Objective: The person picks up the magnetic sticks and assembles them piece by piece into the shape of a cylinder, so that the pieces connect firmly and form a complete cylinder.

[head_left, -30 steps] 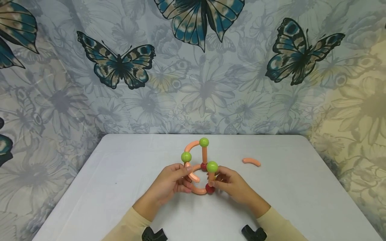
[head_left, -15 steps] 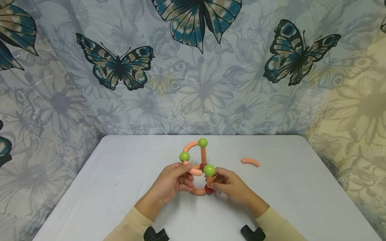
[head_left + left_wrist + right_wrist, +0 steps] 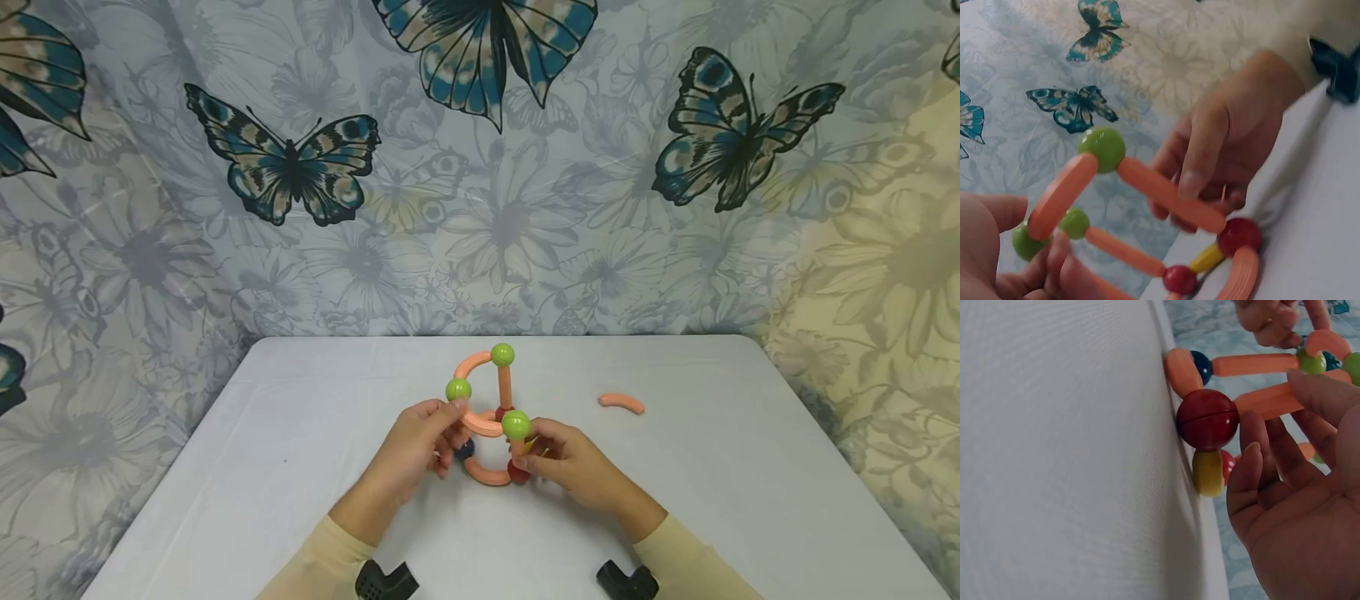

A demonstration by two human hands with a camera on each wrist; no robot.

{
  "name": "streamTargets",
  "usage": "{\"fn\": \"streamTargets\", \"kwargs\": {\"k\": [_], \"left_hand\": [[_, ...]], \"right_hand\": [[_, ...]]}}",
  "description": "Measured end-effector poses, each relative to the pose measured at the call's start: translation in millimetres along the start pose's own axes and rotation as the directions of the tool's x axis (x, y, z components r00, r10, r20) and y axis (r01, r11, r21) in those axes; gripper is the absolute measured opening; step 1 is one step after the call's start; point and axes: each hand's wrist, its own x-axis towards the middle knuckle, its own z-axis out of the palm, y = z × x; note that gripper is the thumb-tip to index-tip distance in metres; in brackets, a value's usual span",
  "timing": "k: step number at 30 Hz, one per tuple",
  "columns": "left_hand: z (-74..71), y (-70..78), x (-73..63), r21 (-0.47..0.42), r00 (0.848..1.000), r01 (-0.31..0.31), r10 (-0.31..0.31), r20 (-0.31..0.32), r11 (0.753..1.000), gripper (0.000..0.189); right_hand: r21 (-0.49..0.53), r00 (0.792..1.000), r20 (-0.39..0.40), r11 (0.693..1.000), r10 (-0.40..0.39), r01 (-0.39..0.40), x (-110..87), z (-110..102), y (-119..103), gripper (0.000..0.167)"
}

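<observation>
A frame of orange rods and colored balls stands on the table between both hands. My left hand [image 3: 411, 443] pinches a curved orange rod [image 3: 1063, 197] near the left green ball [image 3: 458, 389]. The rod's other end meets the front green ball [image 3: 516, 425]. My right hand [image 3: 573, 460] grips the upright orange rod [image 3: 1269, 400] between that ball and the front red ball [image 3: 1207, 420]. At the back, another green ball [image 3: 502, 354] tops an upright rod. A dark blue ball [image 3: 465, 450] sits low on the left, and a short yellow rod [image 3: 1209, 475] joins the red balls.
One loose curved orange rod [image 3: 621, 403] lies on the white table [image 3: 720, 467] to the right of the frame. Behind the table hangs a cloth [image 3: 517, 225] printed with butterflies and flowers.
The curved rod's free end has swung up and right to the front green ball, which has tilted left. My left fingers have drawn back leftward, uncovering the dark blue ball. My right hand keeps its grip.
</observation>
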Motion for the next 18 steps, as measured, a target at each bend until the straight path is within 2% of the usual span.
{"fn": "streamTargets", "kwargs": {"k": [1, 3, 5, 6, 8, 13, 18], "left_hand": [[-1.1, 0.4, 2.0, 0.050, 0.997, -0.018, 0.022, -0.069, 0.999, 0.051], [-3.4, 0.9, 7.6, 0.118, 0.981, -0.061, 0.082, -0.178, 0.991, 0.052], [-5.2, 1.8, 14.9, 0.144, 0.963, -0.101, 0.133, -0.234, 0.984, 0.050], [-5.5, 2.9, 18.8, 0.150, 0.959, -0.119, 0.153, -0.238, 0.981, 0.052], [-5.7, 4.6, 27.5, 0.154, 0.963, -0.144, 0.174, -0.207, 0.978, 0.053], [-3.5, 8.1, 43.3, 0.123, 0.983, -0.163, 0.171, -0.062, 0.979, 0.060], [-1.0, 10.2, 45.9, 0.078, 0.982, -0.187, 0.186, 0.016, 0.979, 0.055]], "right_hand": [[-0.004, 1.000, -0.002, 1.000, 0.007, -0.007, 0.1, 0, 0, 0.009], [-0.013, 1.000, -0.007, 1.000, 0.022, -0.022, 0.0, 0, 0, 0.010], [-0.023, 0.999, -0.011, 0.999, 0.038, -0.038, 0.1, 0, -1, 0.011], [-0.027, 0.999, -0.015, 0.999, 0.044, -0.044, 0.0, 0, -1, 0.011], [-0.031, 0.999, -0.020, 0.998, 0.051, -0.052, -0.1, 0, -1, 0.011], [-0.016, 0.999, -0.025, 0.999, 0.045, -0.046, 0.7, 1, 0, 0.010], [-0.002, 0.999, -0.032, 0.999, 0.039, -0.039, 1.6, 2, -1, 0.009]]}}
